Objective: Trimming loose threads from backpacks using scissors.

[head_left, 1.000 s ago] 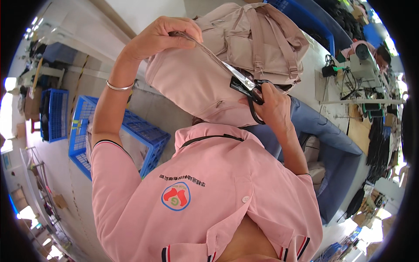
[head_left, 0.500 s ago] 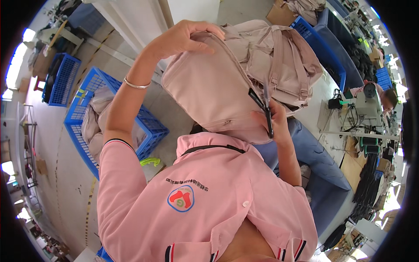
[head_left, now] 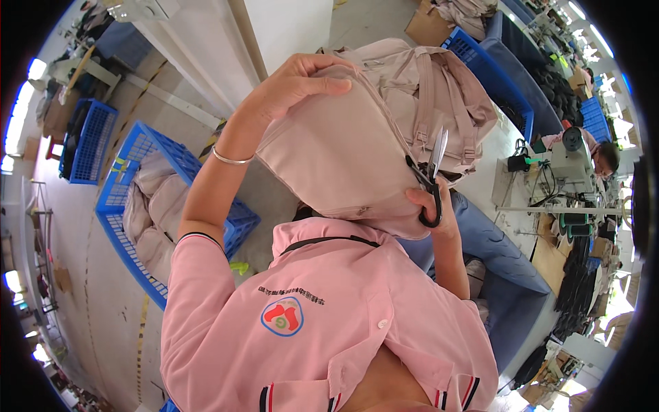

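Holding onto one beige-pink backpack (head_left: pixel 329 147) here, just past the shirt collar, straight out in front of the wearer. Can't really tell what it's resting on underneath. Two straps (head_left: pixel 425 103) run along its far right part.

Both hands are busy. The left hand (head_left: pixel 295 88) is gripping the far edge, thumb flat on the big smooth panel, fingers hooked over the top. The right hand (head_left: pixel 441 209) is closed around one pair of scissors (head_left: pixel 434 180), black handles, blades pointing to the far side, and its thumb sits right by the bag's near right edge. One silver bracelet (head_left: pixel 232 161) on the left wrist.

Moving out: one pink shirt (head_left: pixel 329 281) nearest, some blue cloth (head_left: pixel 491 226) just right of the right forearm. I count four blue crates: one to the left (head_left: pixel 240 223) with at least three beige bundles (head_left: pixel 168 199) inside, one farther left (head_left: pixel 94 137), one at the far right (head_left: pixel 473 60), plus a small one (head_left: pixel 596 118) past that. Also one cardboard box (head_left: pixel 427 27) at the far side, and over right, one sewing machine (head_left: pixel 572 163) with one other person (head_left: pixel 605 159) beside it.
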`<state>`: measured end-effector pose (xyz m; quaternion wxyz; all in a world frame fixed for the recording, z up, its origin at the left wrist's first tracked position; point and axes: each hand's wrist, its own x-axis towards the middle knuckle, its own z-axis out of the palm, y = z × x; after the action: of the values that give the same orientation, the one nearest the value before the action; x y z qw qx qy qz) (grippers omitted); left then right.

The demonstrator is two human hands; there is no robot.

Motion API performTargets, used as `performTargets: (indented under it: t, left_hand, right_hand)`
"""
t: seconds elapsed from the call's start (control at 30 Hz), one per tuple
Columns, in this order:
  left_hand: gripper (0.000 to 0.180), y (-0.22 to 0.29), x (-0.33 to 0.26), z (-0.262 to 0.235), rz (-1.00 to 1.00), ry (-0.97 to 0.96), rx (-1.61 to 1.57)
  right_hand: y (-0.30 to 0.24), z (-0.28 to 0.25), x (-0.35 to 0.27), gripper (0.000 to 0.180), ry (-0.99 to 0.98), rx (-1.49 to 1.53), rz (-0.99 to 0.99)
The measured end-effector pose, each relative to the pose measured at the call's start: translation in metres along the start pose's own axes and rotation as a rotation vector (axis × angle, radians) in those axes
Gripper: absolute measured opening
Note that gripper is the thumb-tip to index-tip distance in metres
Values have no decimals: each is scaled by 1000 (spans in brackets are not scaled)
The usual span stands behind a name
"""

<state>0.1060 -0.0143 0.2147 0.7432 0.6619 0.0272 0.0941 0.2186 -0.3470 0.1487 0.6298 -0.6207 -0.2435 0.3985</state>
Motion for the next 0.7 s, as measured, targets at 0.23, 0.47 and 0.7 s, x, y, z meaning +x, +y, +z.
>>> performTargets:
  t: [0.23,0.47,0.7]
  left_hand:
    - [31,14,11,9,-53,0,-13]
    - [30,33,0,12,16,-76,82]
    - [27,28,-36,9,155,-53,125]
  right_hand:
    - [-4,-2,0,31,66,-68,8]
    - [-1,3,-3,30,72,-332,-65]
    - [-17,24,5,43,189,-554,-330]
